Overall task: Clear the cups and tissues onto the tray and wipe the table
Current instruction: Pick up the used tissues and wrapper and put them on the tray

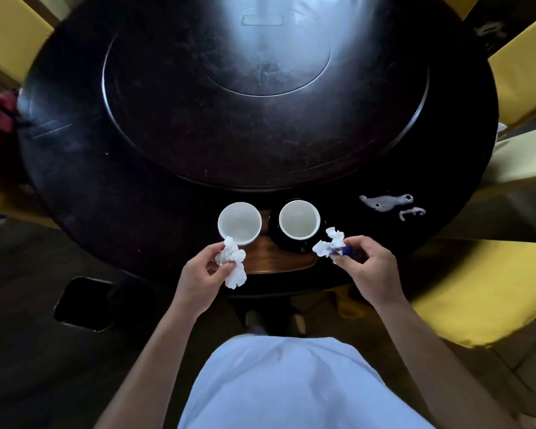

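Observation:
Two white cups stand near the front edge of the dark round table (112, 193): the left cup (239, 222) and the right cup (299, 219), which has a black outside. Both rest on or at the back of a brown wooden tray (270, 261). My left hand (200, 275) pinches a crumpled white tissue (233, 263) just in front of the left cup. My right hand (370, 267) grips another crumpled tissue (328, 243) together with a small blue wrapper (347, 251), to the right of the tray.
A pale spill (386, 202) and a smaller streak (411, 212) lie on the table to the right of the cups. A large lazy Susan (260, 97) fills the table's middle. Yellow chairs (489, 289) ring the table. A black bin (84, 303) sits on the floor at left.

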{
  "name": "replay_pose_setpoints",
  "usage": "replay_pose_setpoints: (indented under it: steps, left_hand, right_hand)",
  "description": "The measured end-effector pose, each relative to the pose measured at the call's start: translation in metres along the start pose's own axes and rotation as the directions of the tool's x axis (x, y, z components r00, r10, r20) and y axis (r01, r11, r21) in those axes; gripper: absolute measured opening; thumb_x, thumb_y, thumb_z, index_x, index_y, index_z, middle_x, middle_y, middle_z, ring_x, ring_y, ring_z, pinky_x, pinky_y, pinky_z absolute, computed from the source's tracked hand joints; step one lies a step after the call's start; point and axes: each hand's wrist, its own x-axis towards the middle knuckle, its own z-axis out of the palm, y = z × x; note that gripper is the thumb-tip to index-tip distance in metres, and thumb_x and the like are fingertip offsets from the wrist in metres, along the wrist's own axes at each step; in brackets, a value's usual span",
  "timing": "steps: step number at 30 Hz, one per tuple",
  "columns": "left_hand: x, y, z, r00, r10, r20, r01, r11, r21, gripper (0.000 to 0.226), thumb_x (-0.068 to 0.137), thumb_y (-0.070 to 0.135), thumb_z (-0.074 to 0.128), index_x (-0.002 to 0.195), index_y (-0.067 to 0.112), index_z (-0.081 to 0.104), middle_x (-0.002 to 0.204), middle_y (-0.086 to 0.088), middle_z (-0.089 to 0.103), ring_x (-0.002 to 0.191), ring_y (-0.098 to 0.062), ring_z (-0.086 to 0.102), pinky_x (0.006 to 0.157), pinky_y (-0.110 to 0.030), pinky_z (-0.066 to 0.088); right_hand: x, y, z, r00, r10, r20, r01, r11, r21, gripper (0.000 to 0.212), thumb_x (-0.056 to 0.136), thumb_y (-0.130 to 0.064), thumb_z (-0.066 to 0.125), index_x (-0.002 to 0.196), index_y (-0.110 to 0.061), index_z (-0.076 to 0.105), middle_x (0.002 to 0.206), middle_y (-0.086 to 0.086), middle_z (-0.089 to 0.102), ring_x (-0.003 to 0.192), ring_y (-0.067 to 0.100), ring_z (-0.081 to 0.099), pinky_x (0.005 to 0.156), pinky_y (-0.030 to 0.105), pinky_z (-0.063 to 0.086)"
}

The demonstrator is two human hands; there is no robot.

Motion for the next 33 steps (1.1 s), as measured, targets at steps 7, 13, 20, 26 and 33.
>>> replay_pose_setpoints:
  steps: [7, 13, 20, 26, 33]
  left_hand:
    - [-0.016, -0.016, 0.013, 0.999, -0.043, -0.01, 0.044, 0.993, 0.109, 0.04, 0.093, 0.017, 0.075, 0.132, 0.019, 0.064, 0.106, 0.008, 0.073, 0.09, -0.005, 0.073, 0.079, -0.021, 0.058]
    - [-0.006, -0.029, 0.007, 0.998, -0.056, 0.011, 0.054, 0.99, 0.13, 0.039, 0.094, 0.02, 0.075, 0.131, 0.018, 0.066, 0.104, 0.008, 0.074, 0.09, -0.006, 0.072, 0.083, -0.027, 0.06]
    - [0.021, -0.048, -0.012, 0.992, -0.077, 0.101, 0.06, 0.984, 0.168, 0.033, 0.093, 0.021, 0.076, 0.126, 0.018, 0.068, 0.102, 0.01, 0.073, 0.09, -0.008, 0.072, 0.082, -0.023, 0.059]
    - [0.036, -0.063, -0.02, 0.984, -0.116, 0.136, 0.092, 0.98, 0.176, 0.038, 0.093, 0.022, 0.075, 0.13, 0.019, 0.066, 0.104, 0.012, 0.072, 0.093, -0.006, 0.071, 0.083, -0.02, 0.056]
    - [0.052, -0.075, -0.024, 0.979, -0.155, 0.134, 0.134, 0.978, 0.158, 0.036, 0.092, 0.024, 0.076, 0.127, 0.018, 0.068, 0.105, 0.012, 0.072, 0.096, -0.007, 0.07, 0.087, -0.024, 0.056]
  right_hand:
    - [-0.01, 0.023, 0.014, 0.999, 0.019, 0.026, -0.017, 0.996, -0.082, 0.023, 0.079, -0.024, 0.085, 0.096, -0.02, 0.07, 0.089, -0.003, 0.064, 0.078, 0.012, 0.061, 0.064, 0.016, 0.05]
    - [-0.015, 0.023, 0.032, 0.997, 0.068, 0.04, -0.065, 0.995, -0.078, 0.023, 0.08, -0.026, 0.085, 0.097, -0.02, 0.07, 0.089, -0.006, 0.063, 0.079, 0.012, 0.062, 0.065, 0.015, 0.052]
    - [-0.016, 0.016, 0.081, 0.996, 0.089, 0.027, -0.083, 0.979, -0.184, 0.03, 0.08, -0.031, 0.085, 0.104, -0.014, 0.077, 0.089, -0.007, 0.072, 0.082, 0.01, 0.066, 0.066, 0.011, 0.043]
    - [-0.01, 0.015, 0.126, 0.992, 0.124, 0.011, -0.117, 0.96, -0.253, 0.029, 0.082, -0.03, 0.084, 0.105, -0.014, 0.076, 0.095, -0.001, 0.076, 0.083, 0.012, 0.066, 0.066, 0.013, 0.047]
    - [-0.007, 0.017, 0.162, 0.981, 0.191, 0.047, -0.161, 0.918, -0.362, 0.024, 0.087, -0.038, 0.075, 0.107, -0.024, 0.073, 0.091, -0.002, 0.077, 0.081, 0.02, 0.072, 0.069, 0.037, 0.06]
